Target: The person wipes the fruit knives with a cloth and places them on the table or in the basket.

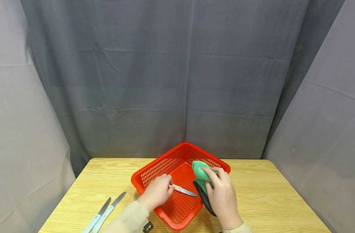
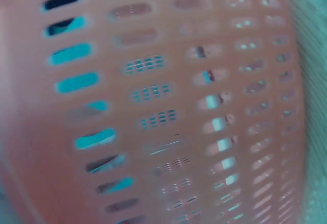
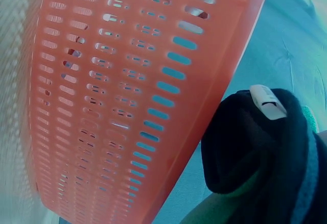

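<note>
My left hand point(image 1: 157, 191) reaches over the near-left side of the red plastic basket point(image 1: 177, 224) and pinches a small knife point(image 1: 187, 192) by its pale pink handle. The blade points right, low over the basket's mesh floor. My right hand point(image 1: 223, 195) grips a folded green cloth point(image 1: 201, 169) with a black part point(image 1: 204, 198) hanging over the basket's right rim. In the right wrist view, a white tag point(image 3: 268, 102) shows on the black fabric, close beside the rim. The basket wall point(image 2: 143, 50) fills the left wrist view and hides that hand.
Two knives with pale blue handles, one nearer the left point(image 1: 96, 217) and one beside it point(image 1: 108, 212), lie on the wooden table point(image 1: 270, 194) left of the basket. Grey curtains point(image 1: 142, 81) hang behind the table, and pale cloth point(image 1: 326, 129) hangs at both sides.
</note>
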Motion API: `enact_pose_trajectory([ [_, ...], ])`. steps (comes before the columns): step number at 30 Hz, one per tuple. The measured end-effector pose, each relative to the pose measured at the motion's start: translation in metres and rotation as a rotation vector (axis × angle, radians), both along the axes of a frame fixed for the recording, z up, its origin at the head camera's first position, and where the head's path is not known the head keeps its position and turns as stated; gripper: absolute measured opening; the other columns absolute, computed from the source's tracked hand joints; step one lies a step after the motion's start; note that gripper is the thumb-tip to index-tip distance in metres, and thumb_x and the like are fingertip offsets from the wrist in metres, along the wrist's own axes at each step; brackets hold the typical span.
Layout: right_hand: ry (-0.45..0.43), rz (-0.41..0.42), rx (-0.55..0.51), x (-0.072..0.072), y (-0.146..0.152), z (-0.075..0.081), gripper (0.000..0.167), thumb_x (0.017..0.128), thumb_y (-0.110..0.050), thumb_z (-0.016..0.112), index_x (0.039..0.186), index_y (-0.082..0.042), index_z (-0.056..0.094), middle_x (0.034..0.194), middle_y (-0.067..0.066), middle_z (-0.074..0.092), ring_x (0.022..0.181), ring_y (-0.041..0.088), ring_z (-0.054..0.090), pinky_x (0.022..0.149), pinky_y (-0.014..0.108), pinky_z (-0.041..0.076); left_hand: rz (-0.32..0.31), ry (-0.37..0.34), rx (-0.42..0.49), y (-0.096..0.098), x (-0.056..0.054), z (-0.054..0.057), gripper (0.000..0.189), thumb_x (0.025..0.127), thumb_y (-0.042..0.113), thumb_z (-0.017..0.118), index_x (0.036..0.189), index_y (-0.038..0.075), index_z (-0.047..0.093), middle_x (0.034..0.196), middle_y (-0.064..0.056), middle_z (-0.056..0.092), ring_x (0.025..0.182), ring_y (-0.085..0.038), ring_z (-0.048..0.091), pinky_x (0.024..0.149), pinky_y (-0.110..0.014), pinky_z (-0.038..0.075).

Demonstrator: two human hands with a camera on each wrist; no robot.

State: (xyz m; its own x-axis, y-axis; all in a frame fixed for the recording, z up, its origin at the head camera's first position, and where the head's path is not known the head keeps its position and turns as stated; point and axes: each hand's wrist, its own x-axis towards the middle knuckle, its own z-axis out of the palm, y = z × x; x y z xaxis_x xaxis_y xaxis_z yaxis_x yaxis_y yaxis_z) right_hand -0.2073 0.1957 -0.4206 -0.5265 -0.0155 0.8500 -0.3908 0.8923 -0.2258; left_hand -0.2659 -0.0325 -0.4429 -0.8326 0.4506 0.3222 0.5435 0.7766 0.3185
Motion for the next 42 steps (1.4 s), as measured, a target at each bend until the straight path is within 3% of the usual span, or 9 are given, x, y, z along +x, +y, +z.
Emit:
enact_pose_trajectory([
  [9,-0.008,0.004,-0.002,0.001,-0.001,0.001,0.054,0.068,0.01,0.085,0.114,-0.016,0.076,0.103,0.012,0.065,0.085,0.03,0.063,0.075,0.045,0.058,0.05,0.027,0.173,-0.007,0.009,0.019,0.012,0.093,0.016,0.072,0.088,0.018,0.061,0.082,0.007,0.056,0.073,-0.007,0.053,0.069,-0.027,0.048],
  [20,-0.004,0.026,0.006,0.001,-0.004,0.0,0.055,0.068,0.01,0.085,0.115,-0.017,0.076,0.103,0.011,0.066,0.083,0.028,0.063,0.072,0.043,0.057,0.114,0.085,0.312,-0.033,0.032,0.034,0.012,0.091,0.012,0.073,0.092,0.019,0.064,0.085,0.012,0.056,0.077,-0.005,0.054,0.069,-0.025,0.048],
  [26,-0.002,0.034,0.004,0.0,-0.005,0.0,0.054,0.068,0.009,0.085,0.115,-0.016,0.076,0.104,0.012,0.066,0.083,0.028,0.063,0.072,0.043,0.056,0.192,0.079,0.326,-0.057,0.032,0.03,0.011,0.093,0.011,0.072,0.092,0.02,0.065,0.083,0.012,0.055,0.074,-0.007,0.054,0.066,-0.025,0.046],
  [33,-0.009,0.032,0.008,0.0,-0.005,-0.002,0.055,0.067,0.009,0.086,0.115,-0.017,0.076,0.103,0.011,0.066,0.083,0.028,0.064,0.074,0.044,0.055,0.25,0.019,0.311,-0.081,0.028,0.024,0.01,0.095,0.013,0.07,0.093,0.019,0.064,0.084,0.01,0.057,0.077,-0.008,0.055,0.069,-0.027,0.048],
  [42,-0.015,0.032,0.008,0.001,-0.005,-0.001,0.056,0.067,0.009,0.086,0.115,-0.017,0.076,0.103,0.011,0.066,0.084,0.029,0.064,0.075,0.044,0.056,0.305,-0.049,0.194,-0.116,0.03,0.002,0.013,0.092,0.012,0.072,0.087,0.014,0.061,0.083,0.002,0.055,0.074,-0.011,0.05,0.068,-0.031,0.045],
])
